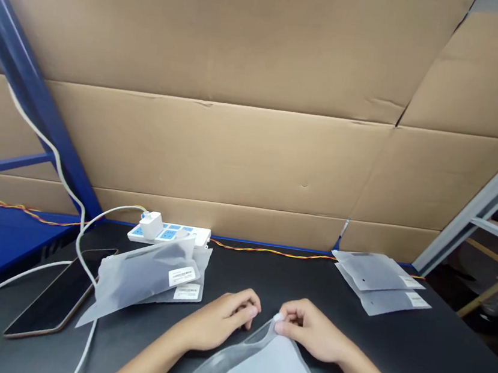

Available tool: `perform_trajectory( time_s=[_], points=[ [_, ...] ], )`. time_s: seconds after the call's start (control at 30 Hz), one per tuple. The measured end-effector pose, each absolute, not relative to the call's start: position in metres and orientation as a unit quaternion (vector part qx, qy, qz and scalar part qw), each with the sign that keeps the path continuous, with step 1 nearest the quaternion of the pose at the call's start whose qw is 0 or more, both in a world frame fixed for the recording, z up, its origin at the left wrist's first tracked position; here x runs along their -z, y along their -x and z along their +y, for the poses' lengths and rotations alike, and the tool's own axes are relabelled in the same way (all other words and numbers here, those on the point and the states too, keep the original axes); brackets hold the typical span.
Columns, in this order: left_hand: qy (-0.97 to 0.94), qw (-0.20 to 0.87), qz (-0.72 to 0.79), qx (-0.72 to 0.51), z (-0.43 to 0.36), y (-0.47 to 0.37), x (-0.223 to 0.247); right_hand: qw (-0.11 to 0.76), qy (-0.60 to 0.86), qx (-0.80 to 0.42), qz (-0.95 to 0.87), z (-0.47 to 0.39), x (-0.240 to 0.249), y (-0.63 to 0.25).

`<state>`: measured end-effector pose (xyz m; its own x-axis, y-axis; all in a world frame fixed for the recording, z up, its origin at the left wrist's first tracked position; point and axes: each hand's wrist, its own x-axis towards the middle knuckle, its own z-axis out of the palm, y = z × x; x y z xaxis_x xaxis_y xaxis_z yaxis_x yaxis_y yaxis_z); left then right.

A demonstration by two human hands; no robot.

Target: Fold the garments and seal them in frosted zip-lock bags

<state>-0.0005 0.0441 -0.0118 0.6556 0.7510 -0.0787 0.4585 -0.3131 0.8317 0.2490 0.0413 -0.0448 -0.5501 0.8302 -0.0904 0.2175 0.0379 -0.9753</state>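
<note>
A frosted zip bag (263,367) with a dark round logo and lettering lies at the near edge of the table, partly cut off by the frame. My right hand (310,330) pinches its top corner, thumb and forefinger at a small whitish zip slider (278,317). Just left of that corner, my left hand (230,322) is loosely closed, its fingers curled with nothing visible in them. It sits close to the bag's zip edge; whether it touches the edge I cannot tell.
Frosted bags with white labels (147,274) lie at left, by a white power strip (204,236) and a dark tablet (60,296). Two more labelled bags (374,274) lie at right. White cables (89,336) cross the black table (261,273). Cardboard (235,154) stands behind.
</note>
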Motion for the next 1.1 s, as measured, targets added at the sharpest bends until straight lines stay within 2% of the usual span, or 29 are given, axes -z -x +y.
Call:
perform_trajectory(
  time_s=[0.2, 0.37, 0.5, 0.7, 0.77, 0.87, 0.93, 1.0, 1.1],
  points=[
    [-0.841, 0.38, 0.354, -0.15, 0.035, -0.014, 0.027, 0.246, 0.39, -0.518, -0.721, 0.026, 0.047, -0.231],
    [-0.847, 0.381, 0.336, -0.16, 0.038, -0.016, 0.029, 0.243, 0.368, -0.489, -0.753, 0.029, 0.038, -0.234],
    [-0.837, 0.399, 0.334, -0.17, 0.048, -0.01, 0.032, 0.297, 0.399, -0.451, -0.741, 0.046, 0.037, -0.257],
    [-0.857, 0.318, 0.363, -0.177, 0.059, 0.007, 0.033, 0.404, 0.497, -0.4, -0.655, 0.073, 0.045, -0.305],
    [-0.849, 0.294, 0.388, -0.205, 0.061, 0.011, 0.034, 0.409, 0.506, -0.421, -0.632, 0.072, 0.044, -0.31],
    [-0.83, 0.277, 0.417, -0.245, 0.063, 0.012, 0.038, 0.341, 0.464, -0.531, -0.621, 0.061, 0.036, -0.31],
    [-0.822, 0.272, 0.427, -0.261, 0.063, 0.011, 0.042, 0.317, 0.457, -0.555, -0.618, 0.055, 0.029, -0.31],
    [-0.822, 0.27, 0.427, -0.264, 0.063, 0.01, 0.045, 0.365, 0.489, -0.506, -0.609, 0.056, 0.02, -0.311],
    [-0.834, 0.256, 0.417, -0.253, 0.061, 0.007, 0.05, 0.465, 0.525, -0.37, -0.61, 0.067, 0.004, -0.301]
  ],
)
